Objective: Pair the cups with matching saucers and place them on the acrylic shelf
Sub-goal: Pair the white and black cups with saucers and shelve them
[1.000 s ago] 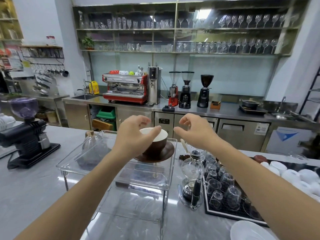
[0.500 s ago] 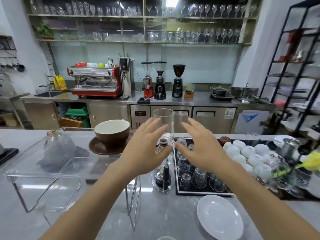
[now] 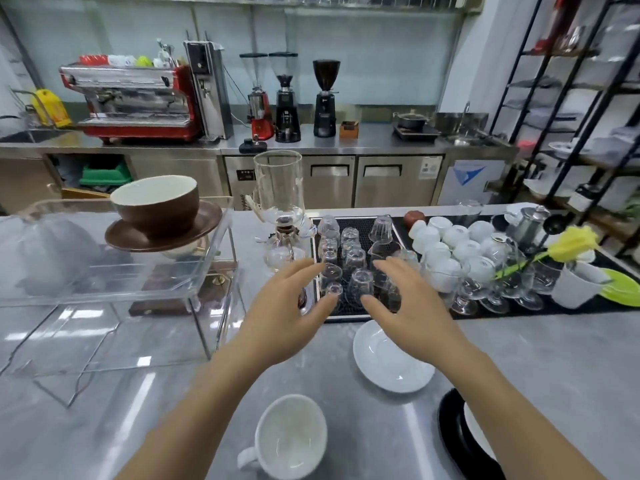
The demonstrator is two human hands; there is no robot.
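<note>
A brown cup (image 3: 157,207) stands on its brown saucer (image 3: 138,239) on top of the clear acrylic shelf (image 3: 114,285) at the left. A white cup (image 3: 291,439) lies near the counter's front edge, and a white saucer (image 3: 384,367) sits to its upper right. A black saucer (image 3: 450,431) shows at the bottom right, partly hidden by my right forearm. My left hand (image 3: 291,306) and my right hand (image 3: 408,303) hover side by side above the counter with fingers spread, holding nothing. The right hand is just above the white saucer.
A black mat (image 3: 349,306) behind my hands carries several upturned glasses. A glass siphon brewer (image 3: 280,209) stands between shelf and mat. Several white cups (image 3: 453,244), stemmed glasses, a white vase with a yellow flower (image 3: 571,244) and a green plate (image 3: 623,287) crowd the right.
My left hand has let go of the brown cup and left it on the shelf. Both hands drew back and down to the right, toward the white saucer, as my view dropped.
</note>
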